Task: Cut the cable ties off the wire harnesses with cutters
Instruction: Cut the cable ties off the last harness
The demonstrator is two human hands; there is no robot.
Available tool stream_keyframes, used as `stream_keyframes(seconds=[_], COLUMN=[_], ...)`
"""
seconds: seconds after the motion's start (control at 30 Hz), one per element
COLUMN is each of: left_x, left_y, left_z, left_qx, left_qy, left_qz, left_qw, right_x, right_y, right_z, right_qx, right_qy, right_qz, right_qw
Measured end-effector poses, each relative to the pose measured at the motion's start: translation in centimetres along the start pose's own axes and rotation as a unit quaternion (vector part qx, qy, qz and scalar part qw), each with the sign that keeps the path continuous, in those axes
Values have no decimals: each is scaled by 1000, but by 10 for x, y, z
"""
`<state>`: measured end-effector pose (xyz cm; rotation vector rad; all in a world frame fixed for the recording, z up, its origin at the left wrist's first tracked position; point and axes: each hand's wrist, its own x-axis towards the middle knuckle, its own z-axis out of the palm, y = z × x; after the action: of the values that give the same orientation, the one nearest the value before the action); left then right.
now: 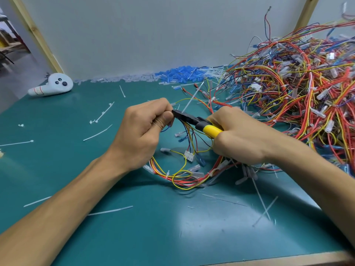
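My left hand [146, 127] grips a bundle of a wire harness [184, 169] and holds it raised above the green table. The harness has red, yellow and blue wires with white connectors, and its loop hangs down onto the mat below both hands. My right hand [242, 135] grips the yellow-handled cutters [201, 124]. Their black jaws point left and meet the bundle right at my left thumb and fingers. The cable tie at the jaws is hidden by my fingers.
A large heap of tangled harnesses [299, 81] fills the right side. Blue and clear connector sleeves [178, 72] lie along the back wall. Cut white cable ties [101, 114] are scattered over the green mat [76, 169]. A white handheld controller [52, 85] lies at the back left.
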<state>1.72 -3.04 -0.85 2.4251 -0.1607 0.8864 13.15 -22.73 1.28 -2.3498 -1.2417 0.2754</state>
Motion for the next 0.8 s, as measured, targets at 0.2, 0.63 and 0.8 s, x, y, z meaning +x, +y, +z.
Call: stream_keyframes(seconds=[0.2,0.63,0.8], left_x=[0,0,1], left_y=[1,-4,-3], left_z=[-1,-2,-3], left_qx=[-7,-61,-49], left_qy=[12,31,34], left_qz=[-1,-17,-18], left_qw=[1000,997,998], right_x=[0,-1,1], right_y=[-3,-10,-3], right_z=[7,14,11], right_qx=[-9,36,47], right_qy=[64,141,138], right_qz=[-28,-49,-23], right_qw=[997,988,989])
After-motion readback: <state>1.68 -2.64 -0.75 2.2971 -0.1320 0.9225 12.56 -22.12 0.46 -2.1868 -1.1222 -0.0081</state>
